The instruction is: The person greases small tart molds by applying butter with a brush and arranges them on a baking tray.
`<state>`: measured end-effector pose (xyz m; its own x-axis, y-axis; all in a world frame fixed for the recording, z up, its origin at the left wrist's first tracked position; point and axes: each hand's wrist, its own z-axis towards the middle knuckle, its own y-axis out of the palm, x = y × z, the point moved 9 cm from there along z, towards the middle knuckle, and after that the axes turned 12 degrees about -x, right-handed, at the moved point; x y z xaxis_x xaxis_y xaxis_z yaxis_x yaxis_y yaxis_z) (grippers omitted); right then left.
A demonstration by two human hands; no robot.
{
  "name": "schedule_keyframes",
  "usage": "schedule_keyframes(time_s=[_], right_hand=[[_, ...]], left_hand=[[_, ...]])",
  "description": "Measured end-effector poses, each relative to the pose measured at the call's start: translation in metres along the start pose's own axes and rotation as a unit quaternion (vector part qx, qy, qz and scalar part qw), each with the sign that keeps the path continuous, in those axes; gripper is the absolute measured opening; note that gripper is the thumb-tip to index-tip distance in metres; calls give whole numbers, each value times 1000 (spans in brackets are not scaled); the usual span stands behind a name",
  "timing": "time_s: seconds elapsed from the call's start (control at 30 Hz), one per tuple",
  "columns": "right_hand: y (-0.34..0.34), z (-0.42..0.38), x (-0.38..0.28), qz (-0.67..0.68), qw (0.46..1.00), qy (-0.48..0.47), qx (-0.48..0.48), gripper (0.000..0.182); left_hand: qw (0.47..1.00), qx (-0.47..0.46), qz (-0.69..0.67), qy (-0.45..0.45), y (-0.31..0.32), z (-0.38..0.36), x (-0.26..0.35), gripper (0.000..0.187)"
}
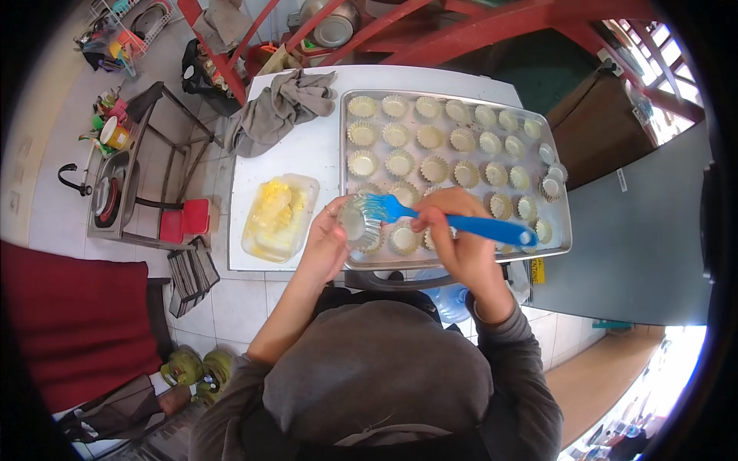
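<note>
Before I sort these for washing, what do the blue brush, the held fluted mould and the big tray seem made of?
Blue brush: probably plastic, smooth, glossy and evenly coloured.
Held fluted mould: likely thin metal, silvery, with bright glints along its ridges.
Big tray: metal by its grey sheen and shiny rim, perhaps aluminium.

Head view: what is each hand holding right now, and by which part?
The left hand holds a fluted tin by its outer side; the right hand holds a blue brush by its handle, near the bristle end.
</note>
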<state>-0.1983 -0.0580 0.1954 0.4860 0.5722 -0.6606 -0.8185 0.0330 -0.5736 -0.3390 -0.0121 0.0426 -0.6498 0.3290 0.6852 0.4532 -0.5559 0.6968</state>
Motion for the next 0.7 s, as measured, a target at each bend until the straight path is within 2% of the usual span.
schedule_keyframes(time_s=[0.1, 0.13, 0.23, 0.33, 0.43, 0.47, 0.57, 0.6, 0.67, 0.7], right_hand=[[-12, -6, 5, 165, 986, -2, 30, 5], [-1, -8, 12, 233, 972, 17, 35, 5], [2, -2, -5, 9, 999, -9, -47, 5], [-13, -14, 19, 134, 983, 102, -68, 4], [-16, -12, 18, 145, 988, 56, 23, 2], [-9, -9, 15, 167, 985, 47, 13, 4], [-9, -21, 24, 129, 973, 158, -107, 5], [-10, -28, 34, 212, 945, 227, -102, 4], [-19, -15, 19, 163, 985, 37, -38, 4], [-23, -15, 7, 136, 989, -58, -4, 4]], left_hand=[[997, 6, 69, 14, 2, 3, 1, 75], [998, 1, 54, 12, 5, 5, 1, 75], [999, -6, 42, 11, 12, 7, 3, 77], [996, 0, 82, 21, 9, 5, -1, 79], [995, -15, 97, 27, 16, 11, -4, 81], [994, -26, 101, 30, 23, 13, 0, 81], [994, -34, 91, 42, 22, 16, 9, 84], [995, -32, 81, 45, 20, 16, 11, 85], [996, -40, 70, 44, 24, 21, 10, 86], [996, -44, 64, 43, 26, 22, 8, 87]])
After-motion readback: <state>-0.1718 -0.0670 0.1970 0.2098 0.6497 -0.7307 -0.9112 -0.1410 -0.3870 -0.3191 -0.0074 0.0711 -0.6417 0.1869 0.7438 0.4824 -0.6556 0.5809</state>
